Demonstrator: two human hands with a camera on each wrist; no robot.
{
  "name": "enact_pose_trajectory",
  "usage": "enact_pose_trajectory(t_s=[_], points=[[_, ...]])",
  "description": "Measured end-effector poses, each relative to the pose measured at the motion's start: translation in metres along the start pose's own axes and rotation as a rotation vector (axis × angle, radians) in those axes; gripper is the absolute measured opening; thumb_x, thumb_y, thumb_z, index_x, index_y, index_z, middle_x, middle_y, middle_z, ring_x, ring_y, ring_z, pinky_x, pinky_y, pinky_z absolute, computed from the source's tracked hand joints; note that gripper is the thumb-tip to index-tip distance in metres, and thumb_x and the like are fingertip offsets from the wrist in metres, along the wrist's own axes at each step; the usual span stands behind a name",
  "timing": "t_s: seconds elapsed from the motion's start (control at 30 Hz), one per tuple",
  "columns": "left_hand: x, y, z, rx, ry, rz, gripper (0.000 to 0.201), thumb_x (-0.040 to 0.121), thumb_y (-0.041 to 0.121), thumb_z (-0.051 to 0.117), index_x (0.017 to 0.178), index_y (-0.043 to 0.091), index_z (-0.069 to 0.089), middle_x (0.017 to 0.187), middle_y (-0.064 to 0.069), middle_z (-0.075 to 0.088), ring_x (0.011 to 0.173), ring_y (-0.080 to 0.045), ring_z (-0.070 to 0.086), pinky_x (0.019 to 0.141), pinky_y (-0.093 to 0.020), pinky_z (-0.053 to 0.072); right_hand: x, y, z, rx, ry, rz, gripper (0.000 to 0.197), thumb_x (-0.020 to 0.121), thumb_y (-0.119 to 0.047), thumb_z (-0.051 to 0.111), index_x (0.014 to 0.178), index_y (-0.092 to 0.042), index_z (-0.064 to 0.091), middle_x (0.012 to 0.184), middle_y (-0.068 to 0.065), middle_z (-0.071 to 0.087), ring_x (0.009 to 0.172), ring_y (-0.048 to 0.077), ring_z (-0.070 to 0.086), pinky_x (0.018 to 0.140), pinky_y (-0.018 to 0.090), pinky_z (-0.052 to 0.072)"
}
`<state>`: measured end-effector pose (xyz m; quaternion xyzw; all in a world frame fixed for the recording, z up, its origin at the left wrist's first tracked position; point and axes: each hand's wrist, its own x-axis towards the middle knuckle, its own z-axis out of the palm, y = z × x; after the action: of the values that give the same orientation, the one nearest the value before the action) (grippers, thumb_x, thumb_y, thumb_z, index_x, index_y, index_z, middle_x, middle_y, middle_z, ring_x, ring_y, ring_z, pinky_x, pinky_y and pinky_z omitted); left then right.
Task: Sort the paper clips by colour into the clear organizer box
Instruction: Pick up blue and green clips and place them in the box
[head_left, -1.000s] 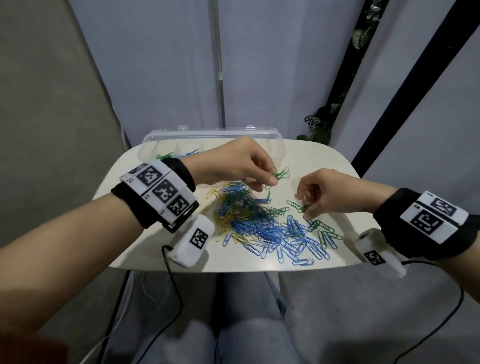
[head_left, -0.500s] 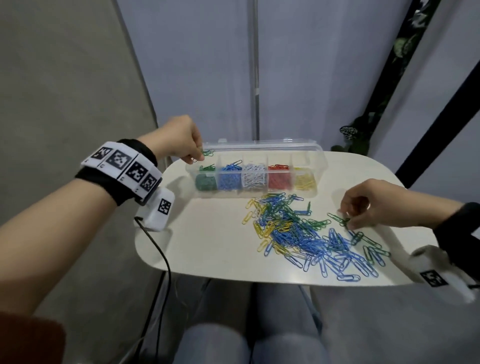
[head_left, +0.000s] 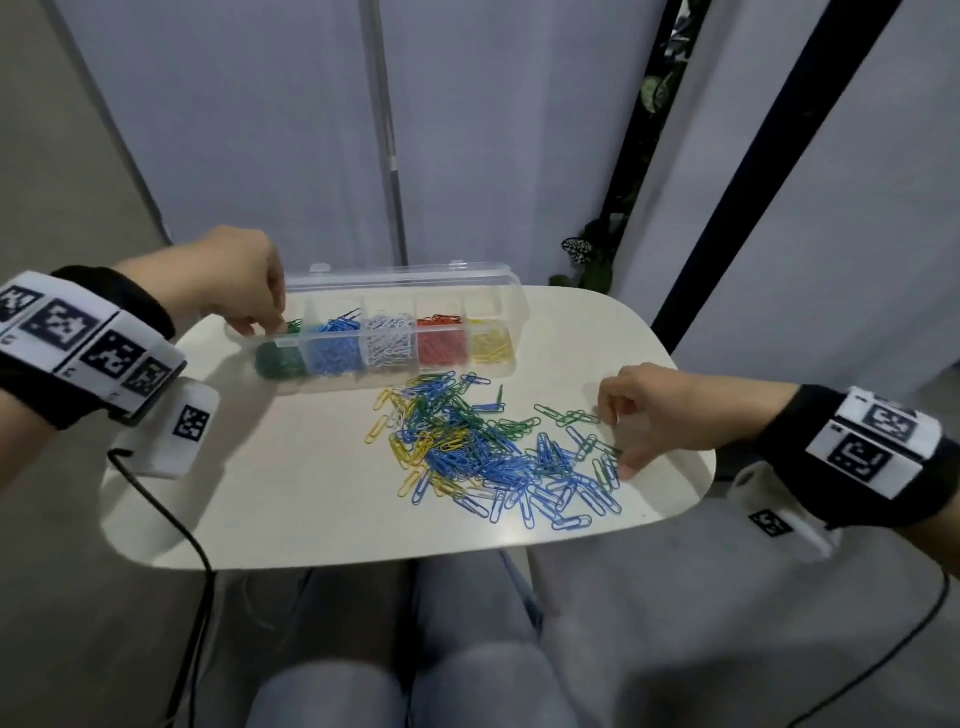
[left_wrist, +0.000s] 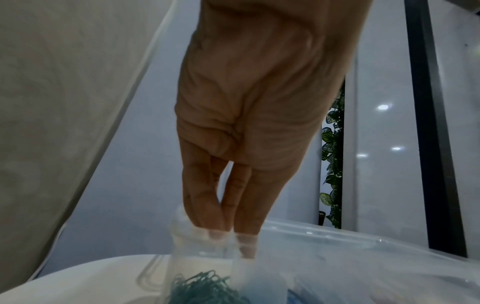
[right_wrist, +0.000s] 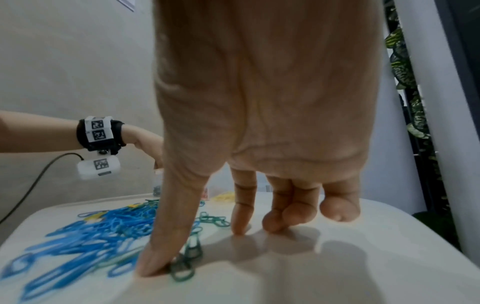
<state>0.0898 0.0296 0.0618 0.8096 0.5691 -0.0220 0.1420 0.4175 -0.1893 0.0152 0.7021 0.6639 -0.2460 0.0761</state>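
1. Left hand (head_left: 236, 278) is at the far-left end of the clear organizer box (head_left: 498, 291), fingers pointing straight down into the first compartment. From the left wrist view the fingertips (left_wrist: 215, 232) sit behind the clear wall, right above the green clips (left_wrist: 205, 288) already in there. Fingers are bunched close together, but I can't tell if the grip is pinching a clip or has let go.
2. The box sits at the back of the white bench (head_left: 291, 499), lid tipped open behind it. Compartments left to right: green, blue (head_left: 332, 348), white (head_left: 389, 343), red (head_left: 441, 340), yellow (head_left: 491, 343).
3. In front of the box, middle of the bench, there's the loose pile of paper clips (head_left: 478, 457). Mostly blue, with yellow along its left side and green scattered through and off to the right.
4. Right hand (head_left: 660, 410) is at the right edge of the pile, grip released. The thumb (right_wrist: 161, 257) is stretched out and pressing down on a couple of green clips (right_wrist: 185, 265) flat on the bench. The index fingertip (right_wrist: 240, 226) touches the bench near another little string of green clips (right_wrist: 213, 220), and the other fingers are loosely curled with nothing in them.
5. Off to the right, past the bench edge, some leafy plant (head_left: 587, 254) is next to a dark post.
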Motion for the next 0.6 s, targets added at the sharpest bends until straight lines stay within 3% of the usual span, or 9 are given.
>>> enact_pose_trajectory(t_s=[0.13,0.2,0.27,0.43,0.6], points=[[-0.015,0.018,-0.008,-0.005,0.215,0.162,0.012,0.075,0.010,0.078,0.077,0.006,0.067,0.069,-0.007,0.067,0.046,-0.018,0.063,0.051,-0.024,0.042,0.019,-0.011,-0.006,0.066,0.041,-0.055,0.030,0.068,-0.033,0.083,0.080,-0.023,0.057,0.085,0.002,0.061,0.070,0.015,0.048,0.066,0.030,0.043],[-0.025,0.034,-0.008,-0.055,0.337,0.287,0.010,0.077,0.011,0.075,0.082,0.006,0.068,0.068,-0.005,0.064,0.052,-0.020,0.059,0.056,-0.024,0.039,0.024,-0.015,-0.009,0.052,0.073,-0.081,0.025,0.072,-0.029,0.081,0.074,-0.026,0.057,0.080,0.000,0.061,0.066,0.013,0.047,0.064,0.027,0.041],[-0.035,0.052,-0.005,-0.108,0.370,0.410,0.012,0.078,0.012,0.074,0.087,0.006,0.070,0.070,-0.006,0.063,0.057,-0.016,0.053,0.062,-0.024,0.037,0.023,-0.017,-0.013,0.030,0.114,-0.101,0.025,0.073,-0.027,0.079,0.069,-0.029,0.055,0.075,-0.005,0.057,0.067,0.013,0.047,0.063,0.028,0.041],[-0.049,0.091,0.019,-0.143,0.259,0.713,0.018,0.076,0.018,0.077,0.092,0.011,0.072,0.073,0.003,0.064,0.064,-0.009,0.056,0.058,-0.007,0.035,0.011,-0.009,-0.013,-0.016,0.044,-0.030,0.022,0.068,-0.029,0.083,0.078,-0.024,0.063,0.075,-0.008,0.060,0.066,0.011,0.050,0.059,0.022,0.040],[-0.040,0.127,0.063,-0.007,0.046,0.804,0.027,0.075,0.034,0.077,0.097,0.021,0.069,0.074,0.014,0.058,0.062,0.002,0.046,0.060,-0.022,0.036,0.013,-0.007,-0.002,0.003,0.125,-0.007,0.011,0.074,-0.020,0.079,0.081,-0.019,0.070,0.071,-0.010,0.064,0.063,0.006,0.054,0.053,0.009,0.039]])
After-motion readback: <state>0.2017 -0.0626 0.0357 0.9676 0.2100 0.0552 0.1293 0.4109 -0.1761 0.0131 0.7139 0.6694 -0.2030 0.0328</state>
